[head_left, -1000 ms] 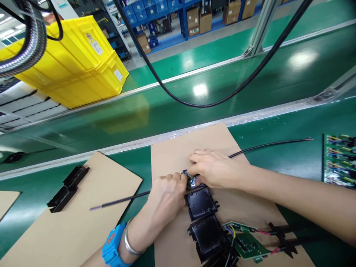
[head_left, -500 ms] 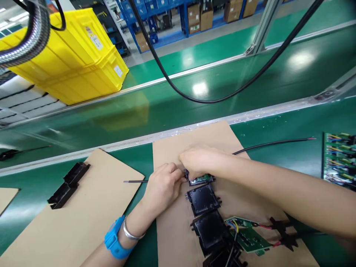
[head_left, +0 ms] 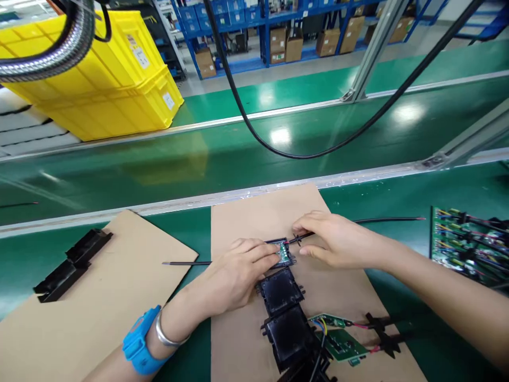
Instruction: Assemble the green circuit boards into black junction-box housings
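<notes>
My left hand (head_left: 242, 270) lies over the left part of a small black housing (head_left: 289, 243), its fingertips pressing on the green circuit board (head_left: 283, 253) inside. Beside the housing's right end, my right hand (head_left: 330, 239) pinches toward a black cable (head_left: 304, 235), thumb and fingers apart around a cross-shaped black clip (head_left: 296, 240). The cable runs on beneath that hand and emerges to the right. Another thin cable end (head_left: 185, 263) sticks out left of my left hand. Black housings (head_left: 282, 292) lie in a row below, near two loose green boards (head_left: 342, 344).
Cardboard sheets (head_left: 234, 223) cover parts of the green bench. Two black housings (head_left: 77, 260) rest on the left sheet. Wired boards (head_left: 457, 239) are stacked at right. Yellow crates (head_left: 119, 101) stand at upper left. A black cable (head_left: 294, 156) hangs in a loop ahead.
My right hand has moved right, off the board to the cable and clip, uncovering the housing's right end. My left hand has shifted onto the board. The head view has shifted slightly.
</notes>
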Tool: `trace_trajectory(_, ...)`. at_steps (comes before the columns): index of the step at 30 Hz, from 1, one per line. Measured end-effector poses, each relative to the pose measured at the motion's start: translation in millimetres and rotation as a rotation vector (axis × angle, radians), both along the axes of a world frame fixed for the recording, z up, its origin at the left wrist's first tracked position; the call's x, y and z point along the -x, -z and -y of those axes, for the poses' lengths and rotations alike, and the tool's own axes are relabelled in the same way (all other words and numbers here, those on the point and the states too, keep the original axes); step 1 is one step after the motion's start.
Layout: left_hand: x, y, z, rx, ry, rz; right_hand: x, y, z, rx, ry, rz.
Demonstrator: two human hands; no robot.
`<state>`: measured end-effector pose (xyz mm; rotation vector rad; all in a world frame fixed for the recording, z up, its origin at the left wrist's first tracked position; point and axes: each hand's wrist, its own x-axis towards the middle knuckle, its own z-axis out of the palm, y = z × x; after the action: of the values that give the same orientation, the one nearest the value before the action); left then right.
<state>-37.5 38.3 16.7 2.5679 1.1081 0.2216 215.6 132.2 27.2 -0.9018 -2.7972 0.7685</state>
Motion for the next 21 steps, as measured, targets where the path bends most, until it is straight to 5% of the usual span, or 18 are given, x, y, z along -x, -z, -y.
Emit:
trace_trajectory(6,2,17.5,-3,-0.092,0.034,-0.019,3,6.6,1,-0.040,0.023,0.024)
trace_trajectory(16,-7,17.0,4,-0.071,-0.012,-0.029,12,-6.5,-5,0.161,-0.037,0.198)
trace_trajectory(21,-7,16.1,4,-0.013,-0.026,-0.007,31,-0.7,11,-0.043,-0.119,-0.046)
